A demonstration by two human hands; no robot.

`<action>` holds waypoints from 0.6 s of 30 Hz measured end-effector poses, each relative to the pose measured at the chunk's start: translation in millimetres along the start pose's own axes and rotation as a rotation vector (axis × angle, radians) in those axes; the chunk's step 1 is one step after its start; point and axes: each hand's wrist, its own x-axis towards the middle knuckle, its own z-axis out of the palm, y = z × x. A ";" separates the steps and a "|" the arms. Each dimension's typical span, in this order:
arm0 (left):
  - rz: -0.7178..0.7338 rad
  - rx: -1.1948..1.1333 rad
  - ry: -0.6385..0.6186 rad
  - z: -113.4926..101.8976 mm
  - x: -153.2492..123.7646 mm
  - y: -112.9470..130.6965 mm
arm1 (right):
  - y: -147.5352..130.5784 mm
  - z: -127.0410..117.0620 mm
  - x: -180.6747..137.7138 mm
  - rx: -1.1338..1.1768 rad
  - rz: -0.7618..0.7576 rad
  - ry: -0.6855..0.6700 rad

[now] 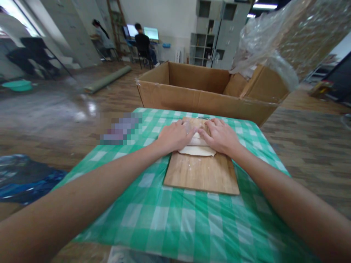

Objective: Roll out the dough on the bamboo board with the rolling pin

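A pale sheet of dough point(197, 150) lies on a wooden board point(201, 173), its near edge flat and its part farther off folded or rolled into a thick white band. My left hand point(177, 135) rests on the left end of that band, fingers bent over it and thumb pointing inward. On the right end, my right hand point(221, 136) holds the dough the same way, its thumb close to the left one. The fingertips are partly hidden, and whether anything lies inside the roll I cannot tell. Flour specks dot the board.
A green-and-white checked cloth point(153, 223) covers the table. Behind it stands a large open cardboard box point(197, 95) with plastic wrap point(263, 40). A blurred-out item point(120, 128) lies at the table's left edge. People sit farther back, one person point(143, 42) by monitors.
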 end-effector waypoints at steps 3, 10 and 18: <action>0.014 -0.005 0.014 2.0 5.4 -2.1 | 3.0 2.7 7.3 0.021 -0.004 -0.043; 0.045 -0.047 0.037 3.3 27.1 -8.6 | 17.1 15.6 28.6 0.059 0.018 -0.070; 0.035 -0.124 0.195 -4.3 68.3 -16.1 | 31.7 24.5 68.5 0.038 0.150 0.115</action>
